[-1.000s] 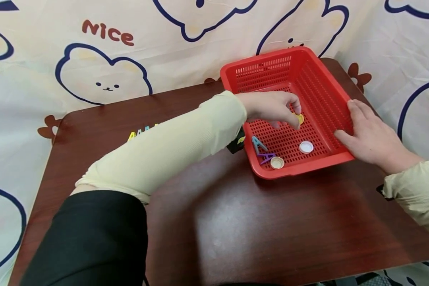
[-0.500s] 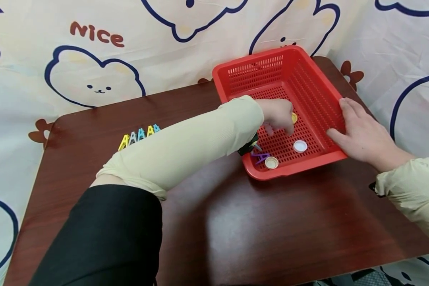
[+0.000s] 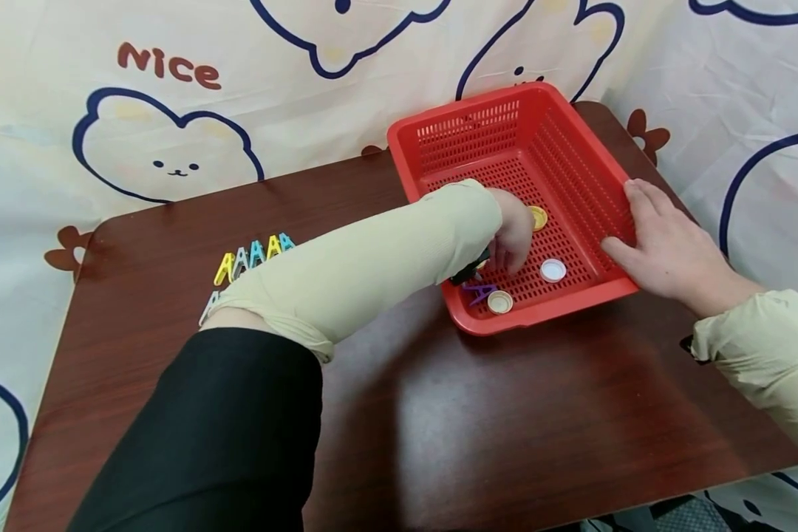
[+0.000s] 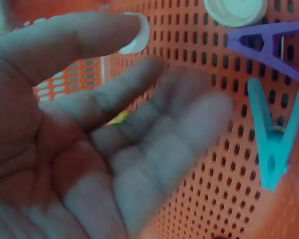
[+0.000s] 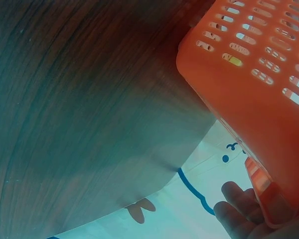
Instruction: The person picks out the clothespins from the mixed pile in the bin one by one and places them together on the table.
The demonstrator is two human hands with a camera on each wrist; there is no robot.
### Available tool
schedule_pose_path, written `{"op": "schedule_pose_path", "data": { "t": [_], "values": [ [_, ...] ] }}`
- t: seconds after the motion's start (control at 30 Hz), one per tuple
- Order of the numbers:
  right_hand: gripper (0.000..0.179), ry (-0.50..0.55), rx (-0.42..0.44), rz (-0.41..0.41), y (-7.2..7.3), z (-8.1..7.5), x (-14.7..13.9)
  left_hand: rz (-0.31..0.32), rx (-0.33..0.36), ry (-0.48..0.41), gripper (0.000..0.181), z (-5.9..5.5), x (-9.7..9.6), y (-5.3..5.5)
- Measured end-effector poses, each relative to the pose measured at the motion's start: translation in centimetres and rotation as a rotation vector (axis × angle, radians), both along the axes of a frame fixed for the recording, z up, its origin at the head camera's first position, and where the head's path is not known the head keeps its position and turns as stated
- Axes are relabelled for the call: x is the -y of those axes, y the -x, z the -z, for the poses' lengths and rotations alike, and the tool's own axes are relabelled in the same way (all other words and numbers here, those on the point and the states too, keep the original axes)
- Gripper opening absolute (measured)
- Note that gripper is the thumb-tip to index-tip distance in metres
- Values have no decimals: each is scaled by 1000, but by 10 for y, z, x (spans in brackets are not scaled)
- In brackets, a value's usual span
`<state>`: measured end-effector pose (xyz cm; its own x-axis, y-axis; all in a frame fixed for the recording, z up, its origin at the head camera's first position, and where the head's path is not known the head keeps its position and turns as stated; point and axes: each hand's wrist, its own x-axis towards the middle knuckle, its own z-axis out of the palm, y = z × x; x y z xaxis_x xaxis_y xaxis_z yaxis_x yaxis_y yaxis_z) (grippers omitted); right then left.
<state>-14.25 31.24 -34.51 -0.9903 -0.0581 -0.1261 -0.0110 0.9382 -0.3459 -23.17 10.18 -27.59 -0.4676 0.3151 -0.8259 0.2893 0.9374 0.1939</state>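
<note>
My left hand is down inside the red plastic basket, its fingers loosely extended. In the left wrist view the open palm shows nothing held. Near those fingers lie a purple clothespin and a blue clothespin. A cream bottle cap, a white cap and a yellow cap are also on the basket floor. My right hand holds the basket's right rim, thumb on the inner side and fingers along the outside.
Several yellow, white and blue clothespins stand in a row on the brown table at the left, partly behind my left sleeve. A patterned cloth hangs behind the table.
My left hand has moved from over the yellow cap toward the basket's near left corner, over the clothespins. The yellow cap stays in the basket. My right hand keeps its place on the rim.
</note>
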Motion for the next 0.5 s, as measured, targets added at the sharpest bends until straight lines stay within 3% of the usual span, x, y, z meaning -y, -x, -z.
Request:
{"op": "schedule_pose_path", "data": {
  "t": [0.1,0.13,0.17,0.23,0.27,0.37,0.5],
  "values": [
    [85,-1,1,-2,0,1,0,-153,-91,69,39,-4,2,-12],
    [85,-1,1,-6,0,2,0,-174,-111,85,37,-4,1,-15],
    [85,0,3,-9,1,2,1,-146,-121,110,36,-2,1,-18],
    [85,0,-3,-16,1,4,2,36,-126,150,26,4,-3,-20],
    [84,-2,-12,-20,2,4,2,98,-127,163,23,8,-5,-20],
    [83,-5,-33,-20,1,4,0,203,-148,194,19,16,-11,-20],
    [81,-11,-57,-12,1,4,-4,2,-182,180,30,17,-14,-24]
  ]
}}
